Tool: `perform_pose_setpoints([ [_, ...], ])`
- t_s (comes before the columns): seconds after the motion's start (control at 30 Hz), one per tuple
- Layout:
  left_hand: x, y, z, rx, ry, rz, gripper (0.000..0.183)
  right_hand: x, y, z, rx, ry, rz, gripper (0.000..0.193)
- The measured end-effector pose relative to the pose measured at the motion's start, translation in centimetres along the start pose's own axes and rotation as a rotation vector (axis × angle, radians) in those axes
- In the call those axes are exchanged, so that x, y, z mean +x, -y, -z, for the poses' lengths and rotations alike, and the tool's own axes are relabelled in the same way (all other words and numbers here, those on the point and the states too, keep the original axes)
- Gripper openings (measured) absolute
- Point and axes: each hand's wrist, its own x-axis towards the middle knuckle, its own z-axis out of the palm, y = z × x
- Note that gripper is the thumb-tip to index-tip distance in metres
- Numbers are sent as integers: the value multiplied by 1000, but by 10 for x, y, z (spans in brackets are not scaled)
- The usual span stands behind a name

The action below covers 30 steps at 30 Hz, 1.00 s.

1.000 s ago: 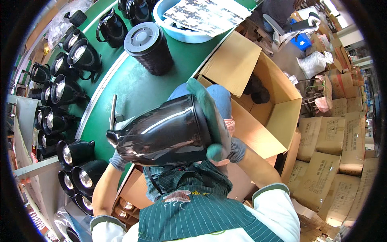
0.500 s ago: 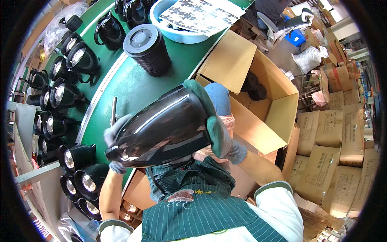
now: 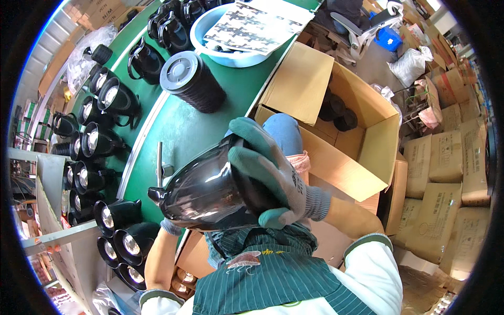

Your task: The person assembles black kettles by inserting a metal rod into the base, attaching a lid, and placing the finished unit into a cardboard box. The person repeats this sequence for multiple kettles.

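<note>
A glossy black jug [image 3: 202, 186] lies tilted on its side in front of me, its spout pointing left. My right hand [image 3: 268, 173], in a grey and green glove, is closed around the jug's right end, fingers over the top and thumb below. My left hand shows little more than its grey glove cuff [image 3: 170, 227] at the jug's lower left; its fingers are hidden behind the jug. Just beyond the spout, a metal rod [image 3: 159, 163] stands up from the green table [image 3: 157, 136].
A stack of black lids [image 3: 197, 84] and a light-blue basin [image 3: 247, 59] with a printed sheet stand farther back. Several black jugs [image 3: 97, 139] line the left. An open carton [image 3: 362, 157] with dark round parts sits right, sealed cartons [image 3: 433, 205] beyond.
The jug has turned in my hands, its right end now tipped down toward me. My right hand has shifted its grip round that end. My left hand has gone out of sight behind the jug.
</note>
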Motion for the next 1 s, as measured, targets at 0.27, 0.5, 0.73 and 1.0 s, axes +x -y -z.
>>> perform_pose_setpoints([
  [0.27, 0, -94, -147, 1530, -179, -735, 50, -59, 8, -20, 896, -428, -698, 73],
  [0.5, -3, -106, -107, 1468, -260, -547, 44, -77, -53, -34, 1174, -279, -758, 71],
  [0.73, 25, -229, -89, 2112, -785, -491, 30, -78, -72, -62, 1339, -180, -1025, 64],
  [1.0, 245, -323, -22, 2199, -807, -93, 42, -51, -79, -47, 1134, -105, -1051, 65],
])
